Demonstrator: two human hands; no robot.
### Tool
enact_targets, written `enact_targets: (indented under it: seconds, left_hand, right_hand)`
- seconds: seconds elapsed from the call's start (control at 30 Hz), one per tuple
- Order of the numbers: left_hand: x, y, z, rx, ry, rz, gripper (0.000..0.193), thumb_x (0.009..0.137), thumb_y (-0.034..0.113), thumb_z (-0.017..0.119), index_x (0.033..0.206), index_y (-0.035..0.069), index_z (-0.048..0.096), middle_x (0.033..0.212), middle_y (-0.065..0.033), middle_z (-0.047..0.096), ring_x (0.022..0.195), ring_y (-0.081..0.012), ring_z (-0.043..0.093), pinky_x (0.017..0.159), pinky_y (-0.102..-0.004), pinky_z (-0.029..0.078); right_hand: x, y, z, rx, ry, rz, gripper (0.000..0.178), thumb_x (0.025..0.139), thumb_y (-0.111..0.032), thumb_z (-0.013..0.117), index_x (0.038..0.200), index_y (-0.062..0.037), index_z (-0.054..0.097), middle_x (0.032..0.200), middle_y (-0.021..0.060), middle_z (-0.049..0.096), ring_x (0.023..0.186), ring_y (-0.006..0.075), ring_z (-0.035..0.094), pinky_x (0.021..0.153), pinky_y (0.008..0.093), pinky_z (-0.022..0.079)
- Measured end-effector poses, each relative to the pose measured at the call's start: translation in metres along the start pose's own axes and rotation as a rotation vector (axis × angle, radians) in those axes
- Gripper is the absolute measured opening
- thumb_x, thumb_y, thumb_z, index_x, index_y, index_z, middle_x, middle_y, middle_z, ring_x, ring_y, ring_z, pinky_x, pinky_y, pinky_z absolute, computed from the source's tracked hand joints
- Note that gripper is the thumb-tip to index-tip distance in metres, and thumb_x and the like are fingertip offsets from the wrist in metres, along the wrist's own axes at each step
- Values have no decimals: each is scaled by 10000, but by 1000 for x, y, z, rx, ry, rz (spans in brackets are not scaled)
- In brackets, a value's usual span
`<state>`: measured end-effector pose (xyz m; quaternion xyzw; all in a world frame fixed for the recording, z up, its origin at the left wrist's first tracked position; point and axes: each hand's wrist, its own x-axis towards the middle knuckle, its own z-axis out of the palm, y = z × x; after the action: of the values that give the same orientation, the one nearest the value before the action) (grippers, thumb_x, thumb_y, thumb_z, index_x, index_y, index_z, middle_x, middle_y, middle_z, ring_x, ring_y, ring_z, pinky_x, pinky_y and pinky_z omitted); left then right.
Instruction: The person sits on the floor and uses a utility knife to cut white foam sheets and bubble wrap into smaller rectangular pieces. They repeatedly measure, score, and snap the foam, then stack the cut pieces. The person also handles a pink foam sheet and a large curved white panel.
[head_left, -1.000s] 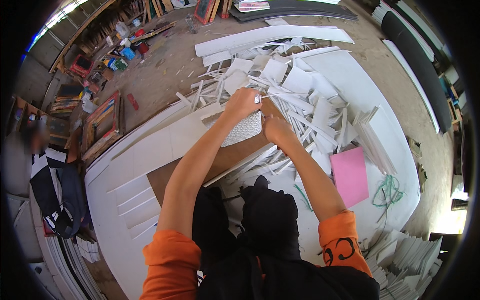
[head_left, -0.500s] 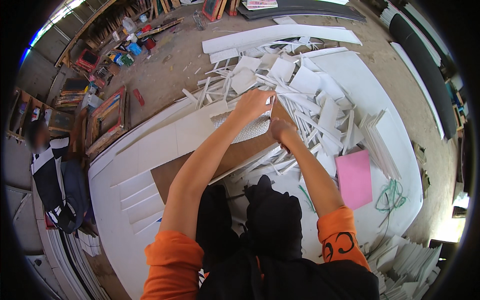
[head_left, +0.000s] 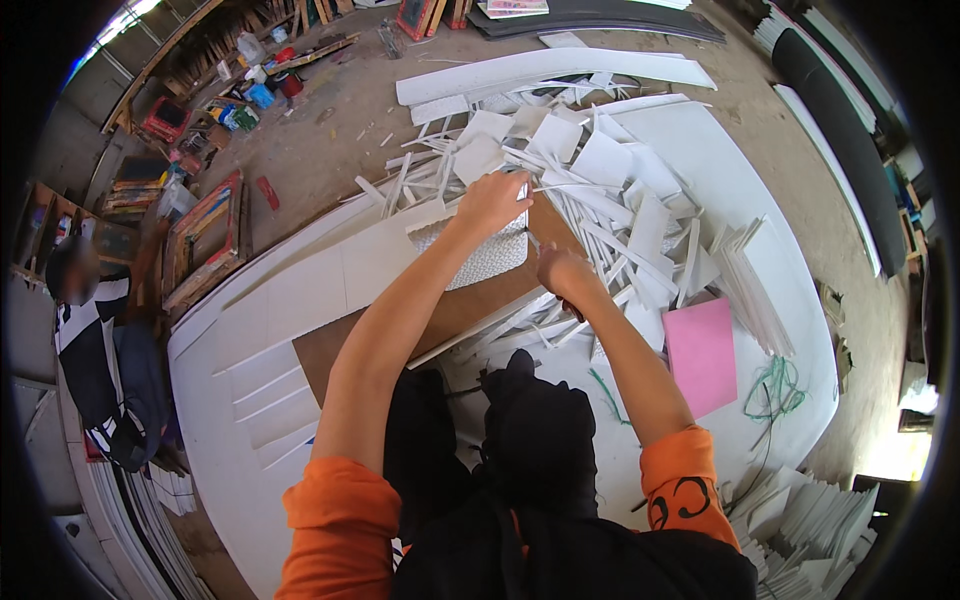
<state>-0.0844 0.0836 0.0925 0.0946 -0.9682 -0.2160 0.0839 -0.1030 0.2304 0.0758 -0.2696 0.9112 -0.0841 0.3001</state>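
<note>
A white sheet with a bumpy texture (head_left: 480, 262) lies on a brown board (head_left: 450, 315) in front of me. My left hand (head_left: 492, 200) reaches over it and grips its far edge, near the right corner. My right hand (head_left: 563, 274) is curled into a fist just right of the sheet, over the board's edge and some thin white strips (head_left: 500, 325). Whether the fist holds anything is hidden. A heap of cut white panel pieces (head_left: 600, 170) lies right behind both hands.
Large white panels (head_left: 290, 300) cover the floor to my left, with a pink sheet (head_left: 702, 355) and a green cord (head_left: 775, 385) to my right. Stacked white offcuts (head_left: 810, 520) sit at lower right. Another person (head_left: 95, 340) sits at far left, near wooden frames (head_left: 205, 240).
My left hand has slid farther along the sheet's far edge. My right hand has drawn back toward me and away from the left hand.
</note>
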Motion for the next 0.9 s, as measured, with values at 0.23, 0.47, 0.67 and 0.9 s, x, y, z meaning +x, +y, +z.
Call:
enact_targets:
  seconds: [0.23,0.47,0.67,0.9]
  left_hand:
    - [1,-1,-3,8,0,-11,141,715,225,589,795,111,569,695,-139,587,703,-310,579,613,-404,449]
    - [2,-3,2,1,74,32,138,717,220,597,803,113,588,611,-150,570,619,-317,565,568,-395,432]
    - [2,-5,3,1,54,54,164,722,222,593,827,104,552,596,-145,560,629,-329,560,570,-406,426]
    - [-4,-5,5,7,31,84,212,729,219,584,872,98,484,610,-142,548,645,-340,553,570,-426,417]
  right_hand:
    - [29,-4,19,-4,2,3,267,818,-138,384,1048,-9,429,989,193,569,949,320,550,776,391,446]
    - [44,-1,29,-39,62,-50,237,842,-170,362,1011,-21,437,952,188,582,908,314,570,754,388,461]
    - [45,4,27,-78,25,-60,247,849,-175,350,1021,-24,442,982,170,574,918,311,565,746,391,462]
    - [6,-1,-8,-93,103,-151,243,836,-149,373,982,-15,513,956,164,585,879,297,581,713,393,466]
